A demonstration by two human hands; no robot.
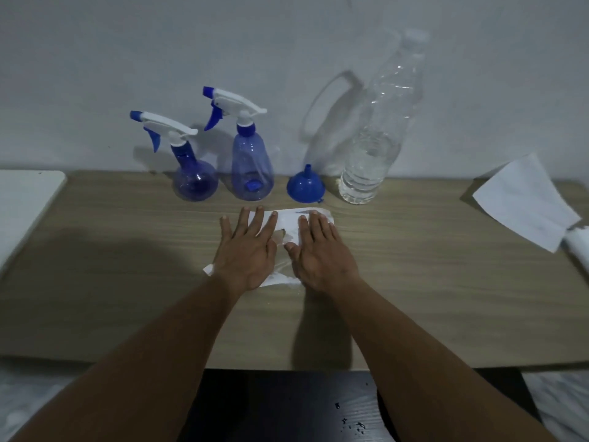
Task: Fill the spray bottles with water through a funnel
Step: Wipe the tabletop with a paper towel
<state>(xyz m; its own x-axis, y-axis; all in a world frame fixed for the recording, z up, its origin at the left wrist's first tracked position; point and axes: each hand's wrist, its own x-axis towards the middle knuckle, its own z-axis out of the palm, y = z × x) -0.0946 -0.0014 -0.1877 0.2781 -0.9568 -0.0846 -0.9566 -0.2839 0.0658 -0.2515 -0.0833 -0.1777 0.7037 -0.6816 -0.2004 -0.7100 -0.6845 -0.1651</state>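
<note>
Two blue spray bottles stand at the back of the wooden table (446, 298): a round-bellied bottle (191, 173) on the left and a taller cone-shaped bottle (251, 167) beside it, both with white and blue trigger heads on. A blue funnel (305, 186) sits mouth down to their right. A large clear water bottle (376, 145), partly full and capped, stands further right. My left hand (247, 250) and my right hand (318, 253) lie flat, fingers straight, pressing on a wet white tissue (288, 226) in the middle of the table.
A white paper sheet (526, 202) lies at the right edge of the table, with a white roll-like thing (578, 247) beside it. A white board (22, 199) lies at the far left. The wall rises right behind the bottles. A dark surface (287, 406) shows below the table's front edge.
</note>
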